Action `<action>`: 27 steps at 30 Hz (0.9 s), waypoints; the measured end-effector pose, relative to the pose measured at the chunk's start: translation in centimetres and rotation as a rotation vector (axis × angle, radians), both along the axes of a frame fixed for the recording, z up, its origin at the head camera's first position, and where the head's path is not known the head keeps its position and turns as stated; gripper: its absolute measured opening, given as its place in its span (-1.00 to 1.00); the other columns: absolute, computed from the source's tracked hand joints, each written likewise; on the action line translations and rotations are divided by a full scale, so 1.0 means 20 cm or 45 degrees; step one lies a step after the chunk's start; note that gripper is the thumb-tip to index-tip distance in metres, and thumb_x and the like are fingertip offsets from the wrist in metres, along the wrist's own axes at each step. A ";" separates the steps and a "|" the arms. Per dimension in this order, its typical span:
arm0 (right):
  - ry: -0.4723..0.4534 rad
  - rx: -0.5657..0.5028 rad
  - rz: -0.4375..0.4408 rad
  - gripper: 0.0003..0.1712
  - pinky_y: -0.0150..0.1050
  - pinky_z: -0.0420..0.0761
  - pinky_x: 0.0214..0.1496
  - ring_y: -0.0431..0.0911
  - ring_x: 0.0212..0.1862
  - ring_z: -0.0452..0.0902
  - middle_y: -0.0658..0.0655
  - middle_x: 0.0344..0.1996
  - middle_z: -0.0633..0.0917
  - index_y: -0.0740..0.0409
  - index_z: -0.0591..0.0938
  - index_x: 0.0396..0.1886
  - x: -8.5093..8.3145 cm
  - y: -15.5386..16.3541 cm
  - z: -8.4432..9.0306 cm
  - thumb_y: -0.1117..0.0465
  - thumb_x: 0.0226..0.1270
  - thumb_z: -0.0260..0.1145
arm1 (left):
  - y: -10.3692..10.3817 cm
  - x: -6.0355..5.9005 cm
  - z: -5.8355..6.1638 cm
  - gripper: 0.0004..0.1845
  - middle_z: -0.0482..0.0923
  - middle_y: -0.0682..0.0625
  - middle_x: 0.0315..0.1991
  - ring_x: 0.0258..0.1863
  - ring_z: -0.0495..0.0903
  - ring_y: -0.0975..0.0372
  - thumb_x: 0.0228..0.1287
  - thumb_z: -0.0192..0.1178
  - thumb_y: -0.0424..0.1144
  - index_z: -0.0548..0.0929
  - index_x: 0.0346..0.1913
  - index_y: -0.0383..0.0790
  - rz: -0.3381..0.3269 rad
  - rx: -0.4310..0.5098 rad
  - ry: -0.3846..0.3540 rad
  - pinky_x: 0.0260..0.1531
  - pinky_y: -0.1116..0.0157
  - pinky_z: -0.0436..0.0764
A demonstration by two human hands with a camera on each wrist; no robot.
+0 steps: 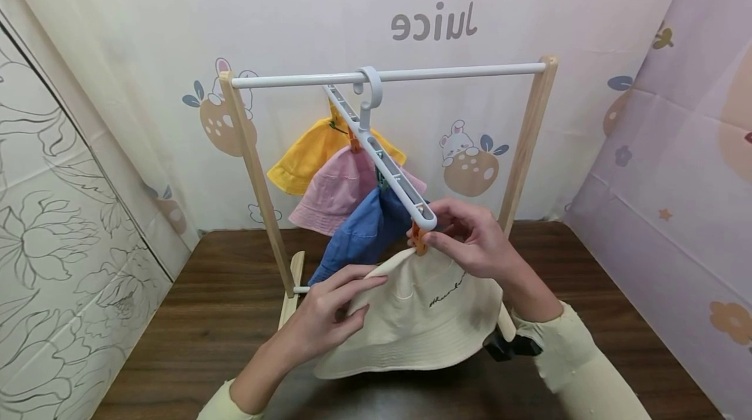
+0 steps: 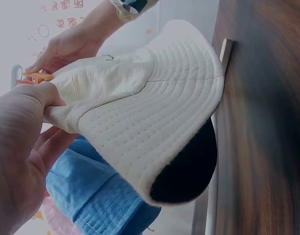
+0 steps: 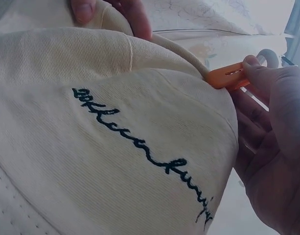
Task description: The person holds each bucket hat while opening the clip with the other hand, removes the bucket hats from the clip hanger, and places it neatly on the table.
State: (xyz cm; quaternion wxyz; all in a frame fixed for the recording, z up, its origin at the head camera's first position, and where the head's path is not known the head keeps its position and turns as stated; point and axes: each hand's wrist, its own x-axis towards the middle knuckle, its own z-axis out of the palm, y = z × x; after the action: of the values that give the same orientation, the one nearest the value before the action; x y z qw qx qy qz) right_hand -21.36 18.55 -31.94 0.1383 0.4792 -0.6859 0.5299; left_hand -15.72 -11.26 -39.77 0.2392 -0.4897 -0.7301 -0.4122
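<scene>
A cream bucket hat with dark embroidered lettering hangs at the near end of a white clip hanger. My left hand pinches the hat's crown at its left side, thumb and fingers on the fabric in the left wrist view. With thumb and fingers, my right hand grips an orange clothespin under the hanger's tip. The pin's lower end meets the top of the crown. Behind it on the same hanger are a blue hat, a pink hat and a yellow hat.
The hanger's hook loops over the white rail of a small rack with wooden posts. The rack stands on a dark wooden table. Printed curtains surround it at the back and sides.
</scene>
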 end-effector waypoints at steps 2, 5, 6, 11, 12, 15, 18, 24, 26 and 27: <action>0.000 -0.005 -0.003 -0.75 -0.39 0.85 -0.08 -0.30 -0.13 0.86 -0.29 -0.01 0.87 0.45 0.68 0.14 0.00 0.00 0.00 0.37 0.63 0.41 | -0.01 -0.01 -0.02 -0.36 0.72 -0.17 0.32 -0.49 0.42 0.47 0.29 0.36 -0.68 0.71 0.41 -0.23 -0.018 0.017 0.005 -0.48 0.67 0.47; -0.005 -0.002 -0.009 -0.75 -0.39 0.85 -0.09 -0.29 -0.13 0.86 -0.29 -0.02 0.87 0.44 0.68 0.15 0.00 0.00 0.00 0.37 0.63 0.41 | -0.01 -0.04 -0.08 -0.39 0.69 -0.09 0.39 -0.43 0.38 0.57 0.43 0.29 -0.61 0.69 0.48 -0.17 -0.040 0.055 0.037 -0.48 0.67 0.43; -0.007 0.000 -0.013 -0.75 -0.39 0.85 -0.10 -0.29 -0.14 0.86 -0.29 -0.02 0.86 0.44 0.68 0.15 0.00 0.00 0.00 0.37 0.62 0.41 | -0.01 -0.05 -0.09 -0.40 0.68 -0.07 0.40 -0.42 0.37 0.58 0.46 0.28 -0.59 0.68 0.49 -0.15 -0.043 0.059 0.028 -0.49 0.67 0.43; -0.020 0.008 -0.004 -0.75 -0.39 0.85 -0.08 -0.30 -0.13 0.85 -0.32 0.00 0.86 0.46 0.66 0.15 0.00 0.00 -0.01 0.41 0.62 0.40 | -0.02 -0.01 -0.04 -0.37 0.72 -0.11 0.32 -0.47 0.41 0.50 0.34 0.33 -0.66 0.72 0.42 -0.18 -0.009 0.022 -0.020 -0.49 0.66 0.48; -0.021 0.007 0.003 -0.75 -0.39 0.85 -0.07 -0.30 -0.13 0.85 -0.32 0.01 0.86 0.47 0.66 0.15 0.00 0.00 -0.01 0.41 0.61 0.40 | -0.01 0.00 -0.03 -0.37 0.73 -0.13 0.30 -0.50 0.41 0.47 0.29 0.35 -0.68 0.74 0.40 -0.20 0.004 0.011 -0.021 -0.49 0.67 0.48; -0.023 -0.004 0.027 -0.74 -0.39 0.86 -0.04 -0.29 -0.12 0.86 -0.31 0.01 0.86 0.48 0.65 0.15 0.00 0.01 -0.01 0.41 0.62 0.40 | -0.01 0.01 -0.01 -0.36 0.74 -0.17 0.25 -0.52 0.43 0.42 0.20 0.38 -0.73 0.75 0.34 -0.26 0.037 -0.012 -0.002 -0.48 0.69 0.47; -0.022 -0.015 0.038 -0.73 -0.39 0.85 -0.05 -0.28 -0.13 0.85 -0.30 0.02 0.86 0.48 0.65 0.16 -0.01 0.01 -0.01 0.39 0.63 0.40 | -0.02 0.02 -0.01 -0.36 0.74 -0.19 0.24 -0.52 0.44 0.42 0.17 0.40 -0.74 0.75 0.33 -0.29 0.048 -0.020 0.020 -0.48 0.71 0.46; -0.022 -0.020 0.042 -0.72 -0.42 0.84 -0.10 -0.29 -0.14 0.83 -0.30 0.03 0.86 0.50 0.65 0.16 -0.01 0.01 -0.02 0.38 0.63 0.40 | -0.03 0.01 -0.03 -0.33 0.74 -0.24 0.23 -0.52 0.43 0.44 0.13 0.41 -0.75 0.74 0.33 -0.30 0.040 -0.013 0.042 -0.48 0.70 0.46; -0.023 -0.019 0.044 -0.73 -0.41 0.84 -0.14 -0.29 -0.16 0.83 -0.30 0.03 0.86 0.49 0.65 0.16 -0.01 0.01 -0.02 0.39 0.63 0.40 | -0.03 0.01 -0.04 -0.33 0.74 -0.25 0.23 -0.50 0.46 0.41 0.13 0.41 -0.76 0.74 0.33 -0.30 0.040 -0.009 0.043 -0.49 0.70 0.46; -0.025 -0.019 0.044 -0.73 -0.40 0.83 -0.18 -0.29 -0.18 0.82 -0.30 0.03 0.86 0.49 0.65 0.17 -0.01 0.01 -0.02 0.40 0.63 0.40 | -0.03 0.01 -0.04 -0.33 0.74 -0.25 0.23 -0.47 0.51 0.39 0.13 0.41 -0.76 0.74 0.33 -0.30 0.040 -0.007 0.042 -0.49 0.70 0.46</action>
State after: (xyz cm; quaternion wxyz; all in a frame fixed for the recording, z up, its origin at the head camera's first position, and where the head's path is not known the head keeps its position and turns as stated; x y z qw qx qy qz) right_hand -21.62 18.83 -32.39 0.1259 0.4848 -0.6747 0.5421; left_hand -15.46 -11.87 -40.56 0.2565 -0.4855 -0.7348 -0.3981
